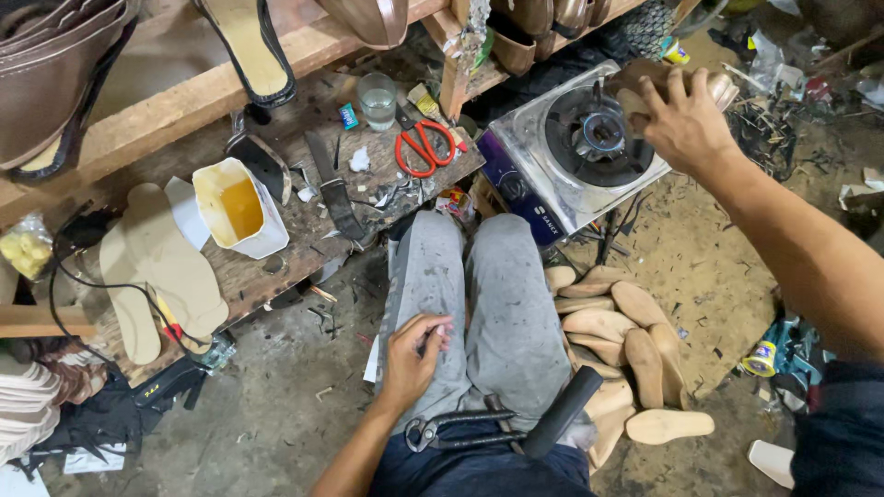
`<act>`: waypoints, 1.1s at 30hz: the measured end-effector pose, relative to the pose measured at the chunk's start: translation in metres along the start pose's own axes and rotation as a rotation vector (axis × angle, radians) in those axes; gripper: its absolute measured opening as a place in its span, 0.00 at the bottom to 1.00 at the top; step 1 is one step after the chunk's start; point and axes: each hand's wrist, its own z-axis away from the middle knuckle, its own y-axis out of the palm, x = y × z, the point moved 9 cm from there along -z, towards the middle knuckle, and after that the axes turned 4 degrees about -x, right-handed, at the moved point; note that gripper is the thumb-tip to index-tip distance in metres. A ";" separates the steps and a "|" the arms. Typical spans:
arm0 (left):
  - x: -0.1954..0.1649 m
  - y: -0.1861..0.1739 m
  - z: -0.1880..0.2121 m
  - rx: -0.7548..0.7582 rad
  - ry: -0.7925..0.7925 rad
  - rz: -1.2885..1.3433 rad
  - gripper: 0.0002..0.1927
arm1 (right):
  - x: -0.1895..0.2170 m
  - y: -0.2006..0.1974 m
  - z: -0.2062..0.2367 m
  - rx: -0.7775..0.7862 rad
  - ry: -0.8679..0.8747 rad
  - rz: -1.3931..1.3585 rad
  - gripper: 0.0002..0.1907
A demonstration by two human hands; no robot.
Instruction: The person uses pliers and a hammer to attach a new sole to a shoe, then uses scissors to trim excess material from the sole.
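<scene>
The brown shoe upper (677, 78), glossy leather, sat over the round burner of the steel gas stove (571, 156), its long axis running left to right; I couldn't tell which way its toe pointed. Leftmost, flat tan insoles (161, 267) lay by a white tub of amber glue (241, 210). My left hand (414, 354) rested half-curled on my grey trouser leg, gripping nothing. My right hand (677, 120) clamped spread fingers on the upper.

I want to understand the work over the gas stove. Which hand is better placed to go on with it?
Right. The right hand already holds a brown shoe part above the gas stove; the left hand rests on the thigh.
</scene>
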 end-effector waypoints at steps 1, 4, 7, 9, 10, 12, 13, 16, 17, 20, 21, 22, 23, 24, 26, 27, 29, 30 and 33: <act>-0.001 -0.002 0.000 -0.011 0.003 0.001 0.12 | -0.004 0.004 -0.002 0.027 0.029 -0.068 0.16; -0.001 -0.004 0.000 -0.028 0.012 -0.002 0.11 | -0.033 0.032 -0.007 0.235 0.275 -0.473 0.17; -0.002 -0.006 0.001 -0.036 0.025 -0.018 0.11 | -0.069 0.059 0.001 0.384 0.528 -0.998 0.22; -0.005 -0.008 0.002 -0.044 0.050 -0.025 0.11 | -0.080 0.074 0.019 0.465 0.780 -1.434 0.23; -0.004 -0.009 0.003 -0.048 0.044 -0.059 0.11 | -0.078 0.083 0.034 0.517 0.965 -1.689 0.24; -0.005 -0.011 0.003 -0.063 0.044 -0.124 0.11 | -0.062 0.087 0.053 0.540 1.159 -2.103 0.24; -0.009 -0.011 0.004 -0.064 0.088 -0.154 0.10 | -0.052 0.085 0.058 0.515 1.159 -2.262 0.23; -0.017 -0.011 0.006 -0.073 0.150 -0.218 0.10 | -0.019 0.078 0.055 0.412 1.066 -2.706 0.22; -0.017 -0.011 0.007 -0.071 0.142 -0.216 0.09 | -0.012 0.076 0.051 0.362 1.017 -2.848 0.21; -0.018 -0.009 0.007 -0.070 0.114 -0.186 0.09 | -0.015 0.092 0.048 0.049 1.137 -2.595 0.22; -0.018 -0.008 0.007 -0.073 0.106 -0.171 0.09 | -0.030 0.085 0.046 -0.058 0.985 -2.173 0.23; -0.021 -0.007 0.007 -0.079 0.126 -0.190 0.10 | -0.038 0.070 0.042 -0.143 0.827 -1.750 0.25; -0.023 -0.006 0.007 -0.084 0.144 -0.209 0.10 | -0.039 0.051 0.040 -0.210 0.666 -1.327 0.26; -0.025 -0.004 0.007 -0.087 0.165 -0.227 0.10 | -0.031 0.051 0.040 -0.116 0.623 -1.192 0.27; -0.026 -0.002 0.008 -0.094 0.176 -0.230 0.10 | -0.015 0.051 0.046 0.062 0.534 -0.923 0.28; -0.025 -0.001 0.009 -0.101 0.183 -0.232 0.10 | -0.016 0.037 0.051 -0.067 0.526 -0.935 0.29; -0.015 -0.001 0.008 -0.127 0.118 -0.275 0.10 | -0.017 0.010 0.064 -0.324 0.506 -0.956 0.30; -0.009 0.000 0.008 -0.135 0.082 -0.297 0.09 | -0.017 0.019 0.075 -0.300 0.635 -1.199 0.29; 0.032 0.015 -0.005 -0.107 -0.268 -0.043 0.13 | 0.015 0.040 0.105 -0.211 1.034 -2.065 0.31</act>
